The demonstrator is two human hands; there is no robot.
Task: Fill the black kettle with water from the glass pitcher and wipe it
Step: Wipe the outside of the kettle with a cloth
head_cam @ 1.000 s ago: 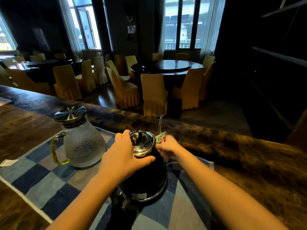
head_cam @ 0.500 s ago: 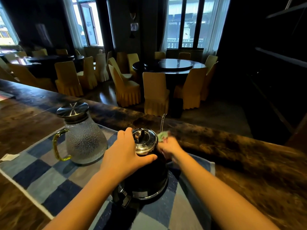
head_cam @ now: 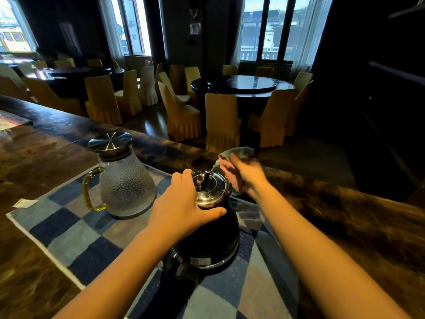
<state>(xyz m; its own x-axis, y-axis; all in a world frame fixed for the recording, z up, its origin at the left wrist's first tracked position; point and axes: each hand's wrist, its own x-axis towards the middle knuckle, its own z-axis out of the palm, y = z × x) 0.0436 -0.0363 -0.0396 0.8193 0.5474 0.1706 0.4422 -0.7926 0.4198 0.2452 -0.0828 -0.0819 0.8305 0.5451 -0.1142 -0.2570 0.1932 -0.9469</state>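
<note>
The left hand (head_cam: 184, 210) lies spread over the shoulder of the black kettle (head_cam: 211, 240), palm down, fingers curled round the far side and thumb stretched along the near side just under the shiny lid (head_cam: 210, 188). It grips the kettle's upper body and holds it steady on the checked blue cloth (head_cam: 76, 238) that covers this part of the dark wooden worktop (head_cam: 345, 217).

The right hand (head_cam: 243, 173) is raised just beyond the kettle, on the far right of the lid, closed round a bunched rag (head_cam: 236, 153). The rag shows a pale green edge above the fingers and a pinkish face toward the lid; its lower part hangs down beside the lid's rim. Whether it actually touches the metal I cannot tell, since the hand is blurred.

The kettle stands upright directly under the left hand, its handle end (head_cam: 178, 264) turned toward the person.

To the left of the left hand, close but not touching it, the glass pitcher (head_cam: 125, 183) stands upright on the same cloth, its steel lid (head_cam: 110, 141) on and its yellow handle (head_cam: 88, 192) pointing away from the hands. How much water it holds I cannot make out through the dimpled glass.
</note>
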